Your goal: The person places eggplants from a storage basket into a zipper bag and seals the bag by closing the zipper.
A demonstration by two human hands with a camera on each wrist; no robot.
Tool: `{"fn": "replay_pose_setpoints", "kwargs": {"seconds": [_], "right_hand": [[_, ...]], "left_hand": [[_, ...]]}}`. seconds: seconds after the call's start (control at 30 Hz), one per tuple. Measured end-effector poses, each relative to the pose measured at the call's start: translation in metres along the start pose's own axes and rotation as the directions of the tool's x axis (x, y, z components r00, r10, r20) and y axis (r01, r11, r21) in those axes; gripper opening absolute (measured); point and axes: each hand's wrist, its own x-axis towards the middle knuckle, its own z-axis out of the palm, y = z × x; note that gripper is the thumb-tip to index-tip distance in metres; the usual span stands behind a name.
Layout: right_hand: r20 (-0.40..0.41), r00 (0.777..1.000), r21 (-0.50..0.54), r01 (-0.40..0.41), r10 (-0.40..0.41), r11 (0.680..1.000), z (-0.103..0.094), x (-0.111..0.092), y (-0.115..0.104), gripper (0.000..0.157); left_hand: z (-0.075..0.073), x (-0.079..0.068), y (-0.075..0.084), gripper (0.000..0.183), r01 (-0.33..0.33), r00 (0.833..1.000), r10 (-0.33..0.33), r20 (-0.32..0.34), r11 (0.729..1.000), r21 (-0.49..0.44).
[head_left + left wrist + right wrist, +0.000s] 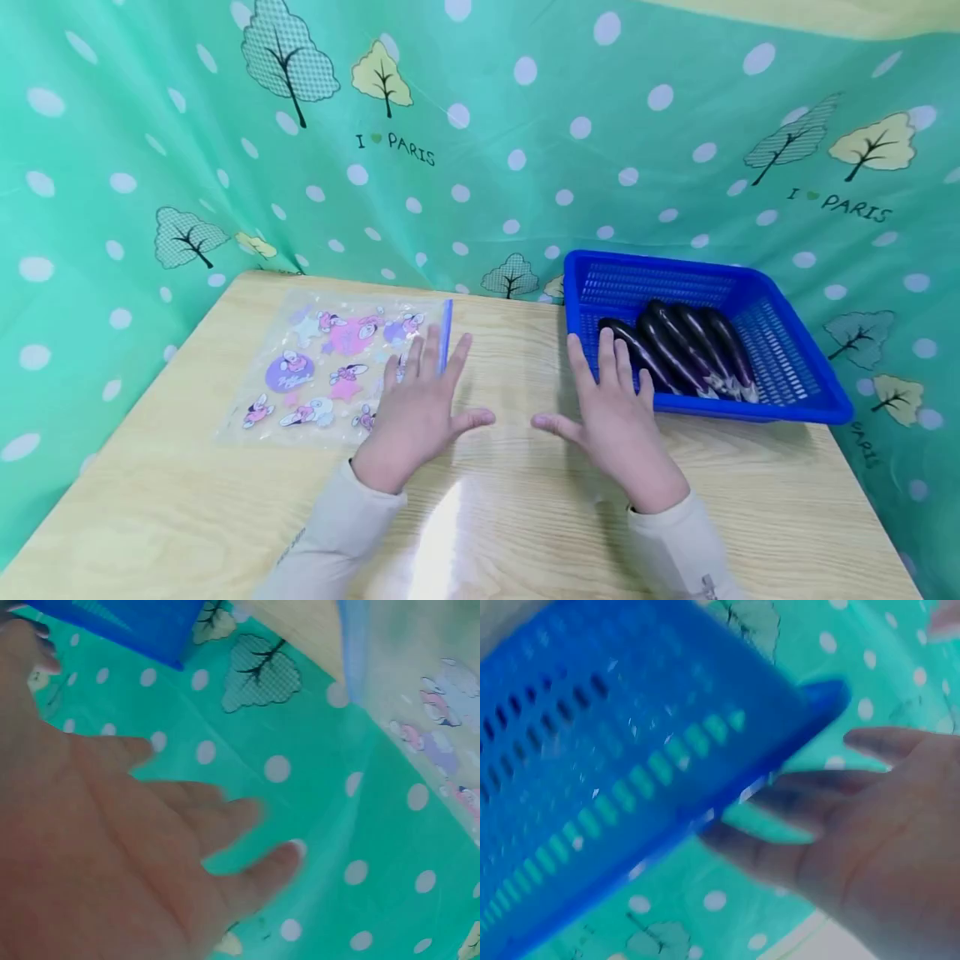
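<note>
Both hands are held out over the table with fingers spread and nothing in them. My left hand (420, 408) is over the right edge of a clear zip bag (307, 367) printed with pink and purple cartoon figures; the bag lies flat, its blue-purple zip strip along the right side. Near the front left corner of a blue plastic basket (795, 412) is my right hand (618, 421), its fingertips overlapping the rim in the head view. Several dark purple eggplants (675, 342) lie side by side in the basket. In the right wrist view the fingers are close to the basket; contact cannot be told.
The wooden table (517, 517) carries the bag at left and the basket at back right. A green dotted curtain (480, 150) with printed trees hangs behind the table and along its sides. A bright light reflection (438, 533) shows near the front.
</note>
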Motion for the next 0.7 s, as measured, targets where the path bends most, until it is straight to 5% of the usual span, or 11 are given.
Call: {"fn": "replay_pose_setpoints", "kwargs": {"seconds": [0.17,0.27,0.47,0.7], "right_hand": [[0.039,0.999,0.078,-0.004,0.001,0.997,-0.019,0.004,0.014,0.087],[0.066,0.998,0.124,-0.019,0.010,0.992,-0.031,0.005,0.030,0.079],[0.187,0.981,0.133,-0.069,0.043,0.989,-0.058,0.017,0.068,0.082],[0.355,0.935,-0.050,-0.007,0.024,0.999,-0.074,0.046,0.100,0.073]], "left_hand": [[0.013,0.013,-0.017,0.085,0.210,0.975,-0.207,0.084,0.977,-0.031],[0.023,0.018,-0.025,0.076,0.280,0.951,-0.269,0.154,0.958,-0.056],[0.031,0.022,-0.031,0.052,0.245,0.962,-0.236,0.136,0.968,-0.049],[0.027,0.020,-0.028,0.031,0.240,0.962,-0.229,0.148,0.969,-0.059]]}}
